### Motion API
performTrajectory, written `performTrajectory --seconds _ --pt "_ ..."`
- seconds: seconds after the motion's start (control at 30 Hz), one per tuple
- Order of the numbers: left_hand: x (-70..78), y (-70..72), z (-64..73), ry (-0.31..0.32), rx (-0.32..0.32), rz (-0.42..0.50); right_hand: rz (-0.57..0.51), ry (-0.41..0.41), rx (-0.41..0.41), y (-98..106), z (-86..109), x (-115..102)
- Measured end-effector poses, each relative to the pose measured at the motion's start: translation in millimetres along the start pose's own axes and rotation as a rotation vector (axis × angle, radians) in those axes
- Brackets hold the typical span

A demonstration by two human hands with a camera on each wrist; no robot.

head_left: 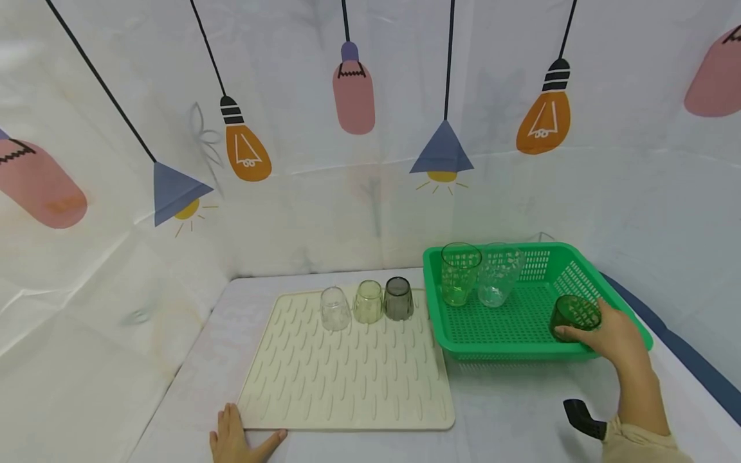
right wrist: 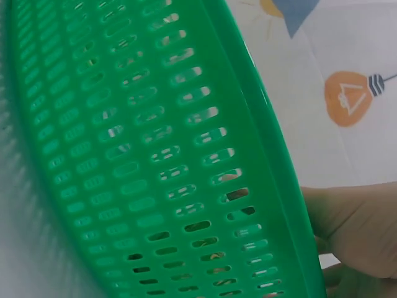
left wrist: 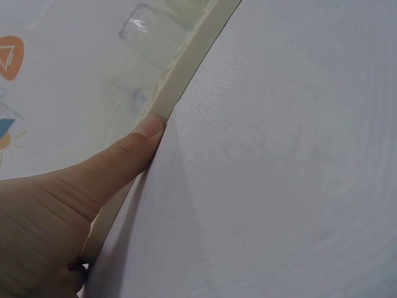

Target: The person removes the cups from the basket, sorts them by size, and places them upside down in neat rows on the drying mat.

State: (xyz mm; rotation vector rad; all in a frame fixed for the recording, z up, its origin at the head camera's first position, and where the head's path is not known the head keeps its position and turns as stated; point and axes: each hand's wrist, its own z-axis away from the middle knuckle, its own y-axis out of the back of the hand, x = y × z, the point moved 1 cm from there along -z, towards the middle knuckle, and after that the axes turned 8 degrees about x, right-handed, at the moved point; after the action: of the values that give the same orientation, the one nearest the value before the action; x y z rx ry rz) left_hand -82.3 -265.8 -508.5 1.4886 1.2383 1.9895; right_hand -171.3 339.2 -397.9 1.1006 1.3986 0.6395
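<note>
My right hand [head_left: 621,335] reaches into the right end of a green plastic basket [head_left: 509,350] and grips a dark green glass [head_left: 566,316], thumb on the near side and fingers behind. From the right wrist, the basket's slotted wall hides the glass; part of the hand [right wrist: 360,226] shows past the rim. My left hand [head_left: 238,442] rests at the near left corner of a cream drying mat [head_left: 347,379], fingers spread. In the left wrist view, its thumb [left wrist: 118,158] lies along the mat's edge [left wrist: 186,68].
On the mat's far side a clear glass [head_left: 335,310], a yellowish glass [head_left: 368,302] and a grey glass [head_left: 399,299] stand in a row, rims down. Inside the basket, a tall green-tinted glass [head_left: 460,275] and a tall clear glass [head_left: 499,276] stand at the left. A patterned cloth [head_left: 359,206] hangs behind.
</note>
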Motion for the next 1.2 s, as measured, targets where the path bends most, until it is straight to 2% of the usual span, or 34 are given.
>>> performTrajectory --seconds 0.23,0.43,0.57,0.73,0.93,1.2 --pt "-2.0 -0.8 0.3 -0.023 0.021 0.004 0.063 -0.077 -0.065 0.0 -10.9 -0.4" --pt "-1.5 -1.2 -0.6 0.028 -0.005 0.021 0.06 -0.113 -0.124 -4.3 -20.5 -0.2" --pt "-1.2 -0.9 -0.4 0.043 -0.021 0.022 0.061 -0.108 -0.193 -6.7 -24.7 1.7" --pt "-0.7 -0.4 -0.5 0.014 -0.007 0.017 0.043 -0.047 -0.27 -9.8 -28.6 1.9" --pt "-0.9 0.2 -0.6 0.014 -0.008 0.012 0.04 0.015 -0.242 -13.3 -27.2 0.4" --pt "1.0 0.6 0.2 0.013 -0.014 0.021 -0.05 0.113 -0.099 -17.2 -22.6 3.8"
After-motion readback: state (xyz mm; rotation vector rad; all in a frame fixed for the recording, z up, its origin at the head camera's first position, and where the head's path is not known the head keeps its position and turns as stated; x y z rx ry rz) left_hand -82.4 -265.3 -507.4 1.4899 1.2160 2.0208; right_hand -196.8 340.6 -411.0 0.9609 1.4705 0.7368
